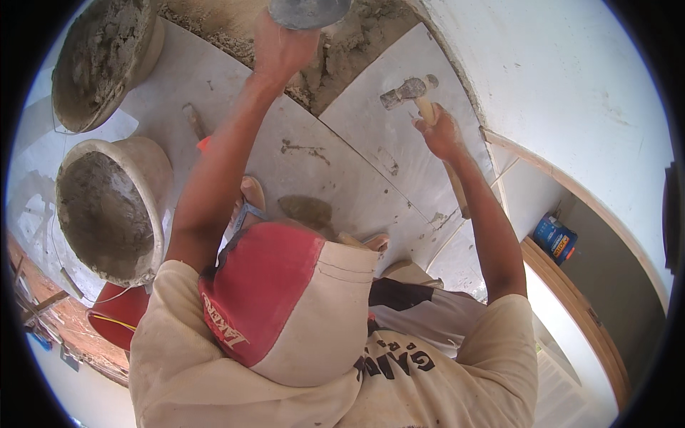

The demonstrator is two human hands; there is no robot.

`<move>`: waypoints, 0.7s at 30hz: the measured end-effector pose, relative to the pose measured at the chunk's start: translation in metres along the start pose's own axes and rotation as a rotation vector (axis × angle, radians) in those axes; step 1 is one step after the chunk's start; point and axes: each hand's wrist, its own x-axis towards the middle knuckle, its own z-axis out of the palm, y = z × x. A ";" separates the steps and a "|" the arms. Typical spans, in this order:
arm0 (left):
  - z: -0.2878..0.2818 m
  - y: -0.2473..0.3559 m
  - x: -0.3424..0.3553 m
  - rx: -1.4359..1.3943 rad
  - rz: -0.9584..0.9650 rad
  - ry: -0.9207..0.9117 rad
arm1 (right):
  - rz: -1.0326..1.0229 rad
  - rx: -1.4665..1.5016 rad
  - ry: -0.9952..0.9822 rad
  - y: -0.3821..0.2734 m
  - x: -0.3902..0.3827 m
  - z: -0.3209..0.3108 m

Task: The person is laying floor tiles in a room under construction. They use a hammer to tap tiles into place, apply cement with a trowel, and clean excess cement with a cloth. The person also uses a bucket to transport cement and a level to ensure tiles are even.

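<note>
At the top edge, my left hand [285, 53] is closed on a dark grey rounded tool [310, 13], partly cut off by the picture's edge, so its kind cannot be made out. My right hand [439, 132] grips a hammer [412, 90] by its wooden handle close to the metal head. The handle's lower end sticks out below the hand, beside the forearm. Under the hammer lie large grey floor tiles [371, 135], smeared with mortar in places. Beyond them, near my left hand, is a bed of rough brown mortar [357, 57].
Two buckets stand on the left: a mortar-filled one [100, 64] behind a mortar-crusted one [107, 214]. A red bucket [110, 314] is nearer. A small tool [191, 120] lies on the tiles. The white wall [549, 78] bounds the right; a blue container [555, 239] sits beyond a wooden frame [571, 299].
</note>
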 end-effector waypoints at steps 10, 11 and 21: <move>-0.043 0.002 0.003 -0.031 -0.284 -0.275 | 0.100 0.124 -0.180 0.054 -0.098 0.027; -0.038 -0.003 0.002 0.002 -0.234 -0.286 | 0.115 0.150 -0.198 0.059 -0.107 0.035; -0.012 -0.060 -0.018 0.196 -0.218 -0.366 | 0.157 0.393 -0.323 0.121 -0.178 0.148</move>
